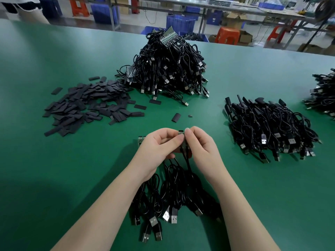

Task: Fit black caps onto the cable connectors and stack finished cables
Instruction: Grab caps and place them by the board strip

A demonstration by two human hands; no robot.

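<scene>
A workshop hall shows behind, with blue crates (180,22), orange stools (227,35) and long metal benches (226,8) on the far side. In front lies a wide green desk (54,169), and all the task's things are on it.

Near the middle, close to the person, both hands are raised a little above the desk and meet each other. The left hand (159,145) has its fingers curled and holds a small connector board (180,132) with thumb and forefinger. The right hand (198,142) pinches the same piece from the other side, fingertips touching those of the left hand. A black cable (186,160) hangs down from this piece between the wrists. Whether a cap is already on it, I cannot tell, because the fingers cover it.

Under the forearms lies a bundle of black cables (168,201) with USB plugs (174,217) pointing to the near edge. Just beside the left hand, small green boards (141,139) look out.

On the left is a flat heap of black caps (87,104), with one loose cap (176,117) near the middle. Behind it rises a big pile of unfinished cables (170,66). On the right lies a lower stack of finished cables (270,125), and one more heap (324,91) at the right edge.
</scene>
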